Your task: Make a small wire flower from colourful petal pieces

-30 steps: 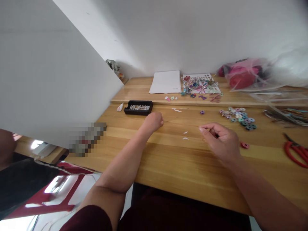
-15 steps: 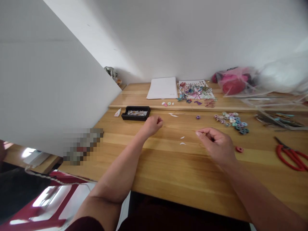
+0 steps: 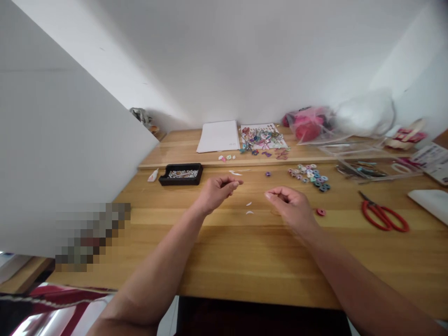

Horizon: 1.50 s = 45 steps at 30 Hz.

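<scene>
My left hand is held over the middle of the table, thumb and fingertips pinched together; whatever is between them is too small to make out. To its right, my right hand pinches what looks like a fine thread. A faint orange loop of thread shows just below that hand. Two small white leaf-shaped pieces lie on the wood between the hands. Beside my right wrist is a red thread bobbin. Beyond the hands are more white slivers and a purple bobbin.
A black tray of beads and a small white glue bottle stand at left. Several coloured bobbins, red-handled scissors and a clear tool box are at right. Paper and shiny coloured pieces lie on the back ledge.
My view has turned to the right. My left hand has come nearer to my right hand, its fingertips now pointing towards it. My right hand keeps its pinch.
</scene>
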Available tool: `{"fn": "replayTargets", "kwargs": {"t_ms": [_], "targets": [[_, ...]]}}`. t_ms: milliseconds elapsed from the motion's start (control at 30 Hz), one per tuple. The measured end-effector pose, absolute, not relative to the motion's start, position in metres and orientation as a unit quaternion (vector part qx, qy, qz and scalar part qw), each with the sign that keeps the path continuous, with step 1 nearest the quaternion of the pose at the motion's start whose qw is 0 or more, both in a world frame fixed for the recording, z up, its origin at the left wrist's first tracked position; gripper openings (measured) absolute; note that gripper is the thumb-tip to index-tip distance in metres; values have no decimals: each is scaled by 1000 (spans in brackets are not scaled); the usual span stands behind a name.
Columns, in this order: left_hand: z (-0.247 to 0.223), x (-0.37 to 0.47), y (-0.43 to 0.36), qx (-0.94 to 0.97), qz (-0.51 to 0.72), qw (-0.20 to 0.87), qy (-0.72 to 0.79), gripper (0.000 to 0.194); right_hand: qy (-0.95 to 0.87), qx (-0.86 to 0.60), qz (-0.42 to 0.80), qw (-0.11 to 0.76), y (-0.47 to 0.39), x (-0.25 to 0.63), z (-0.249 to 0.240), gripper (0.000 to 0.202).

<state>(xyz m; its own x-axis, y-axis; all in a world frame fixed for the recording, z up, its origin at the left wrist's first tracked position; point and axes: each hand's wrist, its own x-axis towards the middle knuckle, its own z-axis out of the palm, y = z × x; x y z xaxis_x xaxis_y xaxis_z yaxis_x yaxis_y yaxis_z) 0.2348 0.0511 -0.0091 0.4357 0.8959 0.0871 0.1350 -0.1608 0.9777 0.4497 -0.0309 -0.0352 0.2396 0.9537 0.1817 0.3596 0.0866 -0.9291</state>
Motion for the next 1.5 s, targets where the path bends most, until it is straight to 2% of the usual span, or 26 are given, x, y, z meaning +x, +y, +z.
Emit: {"fn": "replayTargets", "kwargs": {"t_ms": [267,433,833,1167,1500], "targets": [[-10,235,48,697,337,513,370,31,-490,-587,327,556,-26,455,-37,26],[-9,233,48,721,318,489,373,32,-482,-597,304,565,-25,458,-34,27],[-8,235,48,729,330,475,366,20,-465,-589,316,580,-29,453,-21,25],[-15,239,50,789,304,350,402,14,-492,-591,283,573,-33,451,-21,24],[-23,247,44,788,334,401,327,12,-471,-572,338,581,-31,449,-22,30]]}}
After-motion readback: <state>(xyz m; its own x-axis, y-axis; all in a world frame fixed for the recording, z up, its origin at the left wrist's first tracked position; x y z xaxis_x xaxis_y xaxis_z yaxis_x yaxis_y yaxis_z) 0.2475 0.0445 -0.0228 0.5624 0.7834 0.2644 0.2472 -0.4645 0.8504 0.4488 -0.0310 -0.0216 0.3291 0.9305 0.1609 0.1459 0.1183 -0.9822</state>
